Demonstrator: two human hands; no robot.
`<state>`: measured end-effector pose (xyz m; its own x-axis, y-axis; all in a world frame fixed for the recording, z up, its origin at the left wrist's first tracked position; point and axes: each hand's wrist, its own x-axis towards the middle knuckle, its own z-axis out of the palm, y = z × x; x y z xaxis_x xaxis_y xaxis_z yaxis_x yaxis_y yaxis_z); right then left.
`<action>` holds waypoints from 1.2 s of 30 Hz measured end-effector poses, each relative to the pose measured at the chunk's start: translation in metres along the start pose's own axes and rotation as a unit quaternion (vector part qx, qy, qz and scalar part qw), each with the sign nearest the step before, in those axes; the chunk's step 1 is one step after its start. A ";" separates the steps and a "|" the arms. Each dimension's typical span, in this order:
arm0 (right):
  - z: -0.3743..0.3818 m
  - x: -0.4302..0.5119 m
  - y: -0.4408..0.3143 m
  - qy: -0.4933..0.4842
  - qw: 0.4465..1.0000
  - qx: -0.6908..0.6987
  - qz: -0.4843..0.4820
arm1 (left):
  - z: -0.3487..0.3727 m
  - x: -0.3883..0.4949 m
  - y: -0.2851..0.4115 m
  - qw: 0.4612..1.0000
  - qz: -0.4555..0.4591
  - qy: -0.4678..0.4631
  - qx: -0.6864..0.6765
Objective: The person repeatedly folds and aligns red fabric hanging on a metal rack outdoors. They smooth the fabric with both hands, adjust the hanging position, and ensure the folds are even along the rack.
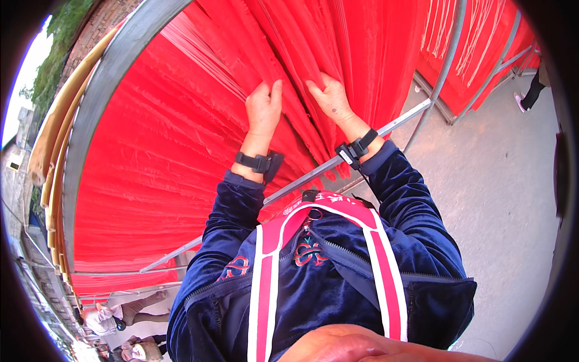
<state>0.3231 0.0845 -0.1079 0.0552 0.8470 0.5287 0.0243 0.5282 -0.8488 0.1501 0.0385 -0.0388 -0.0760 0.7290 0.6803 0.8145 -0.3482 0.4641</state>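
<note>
Long red cloth (pixel 154 149) hangs in many narrow folds from above, with pale threads along some edges. My left hand (pixel 263 108) pinches one fold, thumb pointing up and fingers curled behind the fabric. To its right, my right hand (pixel 334 98) grips a neighbouring fold, its thumb and forefinger around the edge. A dark gap runs between the two folds. Black straps with small devices sit on both wrists. Below my hands, a metal bar (pixel 312 177) crosses in front of the cloth. The fingertips behind the fabric are hidden.
A grey metal frame post (pixel 83 113) curves along the left, beside several wooden poles (pixel 59 135). At right stands another frame with red cloth (pixel 470 59) and pale hanging cords. Other people (pixel 106 319) are at lower left; a person's leg (pixel 533 92) shows at far right.
</note>
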 end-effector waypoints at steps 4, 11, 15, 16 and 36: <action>-0.020 0.012 0.006 0.053 0.998 -0.034 0.002 | -0.030 -0.005 -0.010 0.999 -0.044 0.025 -0.010; -0.011 0.005 0.010 -0.012 0.993 0.111 0.035 | -0.058 -0.007 -0.016 0.995 -0.088 0.016 0.036; 0.000 -0.002 0.003 -0.007 0.991 0.129 0.035 | -0.056 -0.007 -0.006 0.984 -0.171 -0.026 -0.047; 0.001 -0.001 -0.002 0.002 0.989 0.137 0.049 | -0.054 -0.006 -0.004 0.975 -0.199 -0.033 -0.090; 0.035 0.006 -0.050 0.003 0.996 -0.085 -0.002 | -0.037 -0.008 -0.022 0.954 -0.167 -0.068 -0.238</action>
<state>0.2868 0.0652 -0.0621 0.0616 0.8439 0.5329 0.1931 0.5137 -0.8359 0.1116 0.0187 -0.0335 -0.1831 0.9049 0.3842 0.4024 -0.2876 0.8691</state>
